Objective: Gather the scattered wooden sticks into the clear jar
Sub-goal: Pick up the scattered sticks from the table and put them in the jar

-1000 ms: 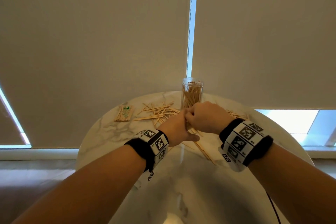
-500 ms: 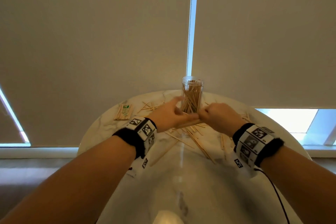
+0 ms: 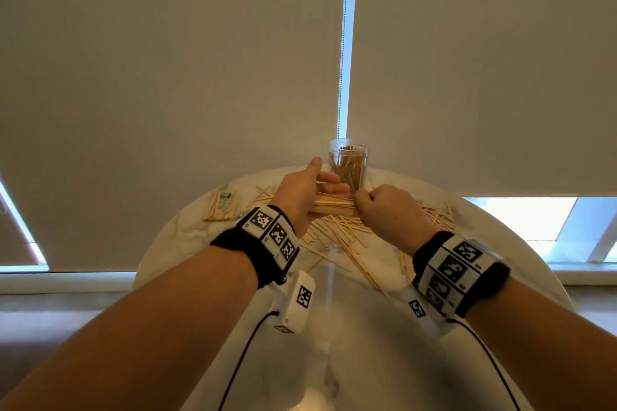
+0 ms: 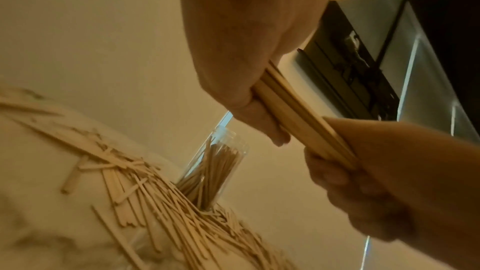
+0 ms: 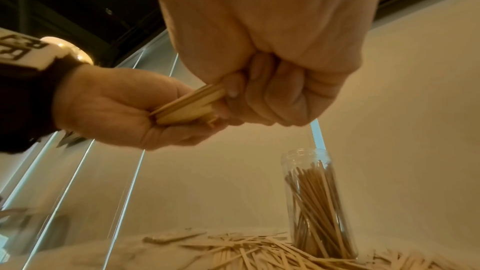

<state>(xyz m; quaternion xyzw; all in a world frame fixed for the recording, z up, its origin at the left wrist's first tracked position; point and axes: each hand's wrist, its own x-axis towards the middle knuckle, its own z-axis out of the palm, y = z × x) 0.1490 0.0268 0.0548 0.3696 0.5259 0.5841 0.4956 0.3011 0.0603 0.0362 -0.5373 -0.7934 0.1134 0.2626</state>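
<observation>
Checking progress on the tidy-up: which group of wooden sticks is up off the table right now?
The bundle held between the left hand and right hand. The pile lies on the table; others stand in the jar.

The jar (image 3: 348,166) is standing at the far edge of the bench (image 3: 187,243), sticks upright in it. Before it, the left hand (image 3: 302,190) and right hand (image 3: 384,210) are holding a bundle (image 3: 330,203) above the scattered sticks (image 3: 337,237). A packet (image 3: 222,205) is lying far left.

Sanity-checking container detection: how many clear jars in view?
1. The clear jar stands upright at the table's far edge, already part-filled with sticks, just beyond the left hand and right hand. No other shows; nothing suggests a hidden one.
</observation>
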